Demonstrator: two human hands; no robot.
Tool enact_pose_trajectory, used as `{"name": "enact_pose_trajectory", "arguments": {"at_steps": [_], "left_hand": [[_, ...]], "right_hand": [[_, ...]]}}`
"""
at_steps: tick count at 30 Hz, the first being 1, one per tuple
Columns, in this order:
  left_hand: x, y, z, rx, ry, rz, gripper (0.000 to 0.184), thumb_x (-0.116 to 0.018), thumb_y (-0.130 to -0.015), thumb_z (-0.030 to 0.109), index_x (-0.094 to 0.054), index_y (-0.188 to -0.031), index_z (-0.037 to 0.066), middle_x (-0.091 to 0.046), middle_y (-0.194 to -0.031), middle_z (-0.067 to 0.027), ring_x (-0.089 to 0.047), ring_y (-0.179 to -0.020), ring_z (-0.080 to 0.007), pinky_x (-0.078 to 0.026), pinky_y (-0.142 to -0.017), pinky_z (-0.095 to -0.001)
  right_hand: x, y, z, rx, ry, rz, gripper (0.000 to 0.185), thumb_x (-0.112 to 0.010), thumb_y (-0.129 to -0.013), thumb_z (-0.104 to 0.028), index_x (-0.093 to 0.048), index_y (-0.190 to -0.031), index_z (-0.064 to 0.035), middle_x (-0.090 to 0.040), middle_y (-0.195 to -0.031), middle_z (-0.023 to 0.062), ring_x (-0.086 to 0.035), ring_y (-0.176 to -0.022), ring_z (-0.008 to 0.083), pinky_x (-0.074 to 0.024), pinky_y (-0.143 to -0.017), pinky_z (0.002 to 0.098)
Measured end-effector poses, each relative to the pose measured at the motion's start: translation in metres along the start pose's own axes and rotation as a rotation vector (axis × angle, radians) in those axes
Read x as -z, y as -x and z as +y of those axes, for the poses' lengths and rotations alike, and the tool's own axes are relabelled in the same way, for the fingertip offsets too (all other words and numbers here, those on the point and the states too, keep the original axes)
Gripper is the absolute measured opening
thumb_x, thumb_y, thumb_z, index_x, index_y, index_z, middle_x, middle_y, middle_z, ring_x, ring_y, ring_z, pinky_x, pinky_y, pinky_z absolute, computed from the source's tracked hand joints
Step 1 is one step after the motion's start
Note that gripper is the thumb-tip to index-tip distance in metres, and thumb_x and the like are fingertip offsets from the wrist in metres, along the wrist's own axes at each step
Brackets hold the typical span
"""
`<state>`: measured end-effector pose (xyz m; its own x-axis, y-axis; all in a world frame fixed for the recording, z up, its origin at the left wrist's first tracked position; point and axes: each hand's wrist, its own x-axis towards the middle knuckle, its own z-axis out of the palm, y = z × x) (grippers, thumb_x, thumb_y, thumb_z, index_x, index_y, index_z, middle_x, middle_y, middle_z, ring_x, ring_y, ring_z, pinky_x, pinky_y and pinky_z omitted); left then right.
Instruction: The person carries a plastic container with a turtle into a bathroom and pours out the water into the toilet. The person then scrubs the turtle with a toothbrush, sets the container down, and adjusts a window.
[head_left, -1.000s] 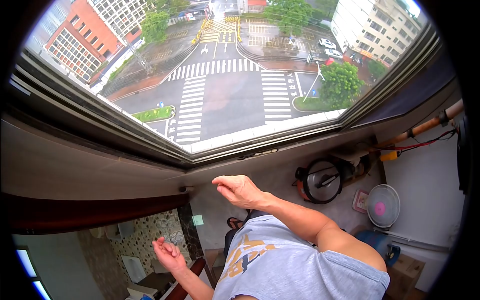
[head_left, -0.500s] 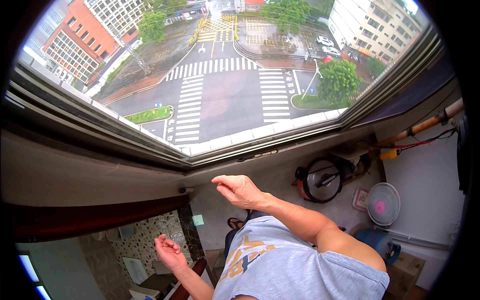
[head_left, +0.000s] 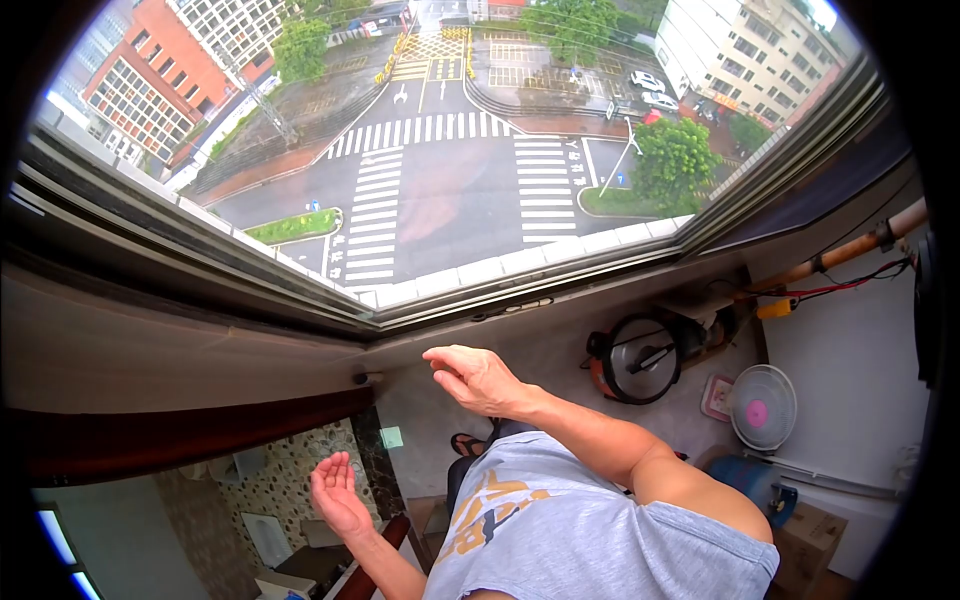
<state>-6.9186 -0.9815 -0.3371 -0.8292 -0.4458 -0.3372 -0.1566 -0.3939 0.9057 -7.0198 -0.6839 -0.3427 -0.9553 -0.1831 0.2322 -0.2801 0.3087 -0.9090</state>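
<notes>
My right hand [head_left: 475,380] is held in the air before the grey shirt [head_left: 560,510], below the window sill. Its fingers point left with the thumb a little apart from them, and nothing shows in it. Lower on the left, my left hand [head_left: 340,497] is raised with its palm turned up and fingers lightly bent. It holds nothing and touches nothing. The two hands are well apart.
A large window frame [head_left: 560,278] looks down on a crossroads [head_left: 455,200]. On the right are a round lidded pot [head_left: 640,358], a fan [head_left: 762,408], an orange pipe [head_left: 850,255] and a cardboard box [head_left: 808,540]. A dark red ledge [head_left: 190,435] runs at left.
My left hand has risen slightly, and its fingers have straightened from a looser curl. The fingers of my right hand have parted a little from the thumb. The view has shifted slightly.
</notes>
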Motion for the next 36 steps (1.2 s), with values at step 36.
{"name": "enact_pose_trajectory", "arguments": {"at_steps": [36], "left_hand": [[0.121,0.191,-0.078,-0.09,0.432,0.711,0.026,-0.056,-0.096,0.026,-0.064,-0.102,0.003,-0.067,-0.098,-0.0077,-0.065,-0.091,-0.0163,-0.049,-0.083,-0.0279]], "right_hand": [[-0.238,0.021,-0.075,0.284,0.18,-1.114,0.031,-0.056,-0.091,-0.013,-0.059,-0.118,0.001,-0.067,-0.103,0.0137,-0.066,-0.082,0.0178,-0.0515,-0.074,0.0292]]}}
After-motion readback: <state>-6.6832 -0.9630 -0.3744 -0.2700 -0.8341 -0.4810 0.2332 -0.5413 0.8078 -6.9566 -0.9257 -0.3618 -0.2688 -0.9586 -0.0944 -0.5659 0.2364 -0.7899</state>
